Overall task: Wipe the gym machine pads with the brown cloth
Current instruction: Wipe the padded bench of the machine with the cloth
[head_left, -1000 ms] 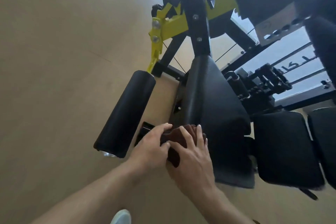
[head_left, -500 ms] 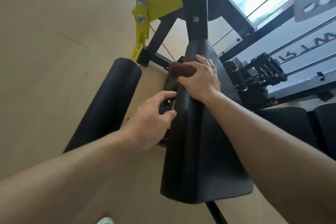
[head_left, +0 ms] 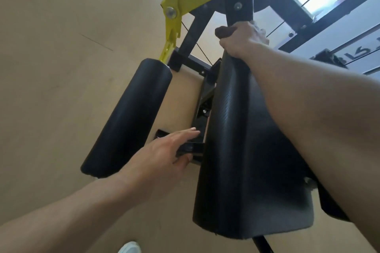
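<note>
Our right hand (head_left: 243, 40) grips the cloth (head_left: 224, 32) at the pad's (head_left: 236, 129) far end; our left hand (head_left: 164, 150) hovers open beside it.

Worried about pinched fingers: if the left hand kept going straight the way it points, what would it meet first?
Probably the black metal frame bracket under the long black textured seat pad; the left hand has fingers aimed there. Depth is unclear.

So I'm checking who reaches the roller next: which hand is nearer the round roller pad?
Left. The left hand hovers just beside the roller pad, near its lower end; the right hand presses the brown cloth at the seat pad's far end.
</note>
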The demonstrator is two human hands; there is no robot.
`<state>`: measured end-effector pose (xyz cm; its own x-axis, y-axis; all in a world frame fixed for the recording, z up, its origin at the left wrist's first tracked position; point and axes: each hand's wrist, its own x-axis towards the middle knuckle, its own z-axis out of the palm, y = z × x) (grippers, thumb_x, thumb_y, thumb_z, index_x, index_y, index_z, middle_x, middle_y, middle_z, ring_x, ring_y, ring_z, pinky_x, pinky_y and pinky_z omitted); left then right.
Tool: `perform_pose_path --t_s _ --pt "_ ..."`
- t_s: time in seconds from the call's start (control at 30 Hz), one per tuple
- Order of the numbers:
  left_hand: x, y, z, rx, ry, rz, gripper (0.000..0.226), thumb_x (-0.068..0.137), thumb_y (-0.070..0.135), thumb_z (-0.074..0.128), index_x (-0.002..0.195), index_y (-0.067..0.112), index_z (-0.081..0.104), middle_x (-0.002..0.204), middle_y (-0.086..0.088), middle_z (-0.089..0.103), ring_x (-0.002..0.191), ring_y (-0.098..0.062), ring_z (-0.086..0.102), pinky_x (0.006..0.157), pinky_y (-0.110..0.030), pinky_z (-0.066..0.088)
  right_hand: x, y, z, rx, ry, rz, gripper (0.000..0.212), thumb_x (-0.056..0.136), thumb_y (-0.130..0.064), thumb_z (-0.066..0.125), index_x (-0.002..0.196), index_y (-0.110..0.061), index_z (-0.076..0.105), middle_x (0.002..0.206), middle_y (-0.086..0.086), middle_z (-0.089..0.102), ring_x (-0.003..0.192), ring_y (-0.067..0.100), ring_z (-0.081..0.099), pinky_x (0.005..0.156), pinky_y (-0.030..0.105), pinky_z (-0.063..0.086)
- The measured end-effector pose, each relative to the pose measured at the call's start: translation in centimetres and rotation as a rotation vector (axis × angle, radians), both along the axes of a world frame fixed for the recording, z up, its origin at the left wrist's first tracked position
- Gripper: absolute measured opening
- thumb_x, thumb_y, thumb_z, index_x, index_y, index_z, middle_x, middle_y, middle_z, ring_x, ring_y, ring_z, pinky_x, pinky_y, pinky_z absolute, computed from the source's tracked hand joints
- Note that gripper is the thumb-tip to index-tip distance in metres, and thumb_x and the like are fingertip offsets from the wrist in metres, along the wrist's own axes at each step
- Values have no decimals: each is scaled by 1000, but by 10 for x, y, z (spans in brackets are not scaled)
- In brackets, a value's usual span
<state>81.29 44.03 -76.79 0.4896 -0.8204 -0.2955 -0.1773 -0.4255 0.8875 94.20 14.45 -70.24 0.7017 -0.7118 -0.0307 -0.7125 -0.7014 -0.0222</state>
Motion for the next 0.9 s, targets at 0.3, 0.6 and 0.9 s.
perform_pose_path --t_s 0.3,0.6,0.9 --pt "-21 29 30 2 -58 -1 64 101 21 52 154 43 24 142 37 16 135 16 4 118 -22 10 -130 96 7 84 69 170 52 79 -48 67 131 -42 62 155 -4 38 152 40 20 117 56 32" --pt "-71 60 68 22 -154 -16 68 98 19 52 155 39 22 163 15 25 151 -4 20 123 -30 21 -283 202 2 196 -206 126 55 88 -54 65 140 -44 53 166 -10 26 157 22 14 112 52 39" --pt "-94 46 123 44 -332 -197 67 100 13 45 159 31 17 166 16 10 152 0 -2 125 -26 2 -319 188 -4 459 -449 98 57 95 -55 55 149 -41 45 164 -21 30 155 1 10 125 48 24"
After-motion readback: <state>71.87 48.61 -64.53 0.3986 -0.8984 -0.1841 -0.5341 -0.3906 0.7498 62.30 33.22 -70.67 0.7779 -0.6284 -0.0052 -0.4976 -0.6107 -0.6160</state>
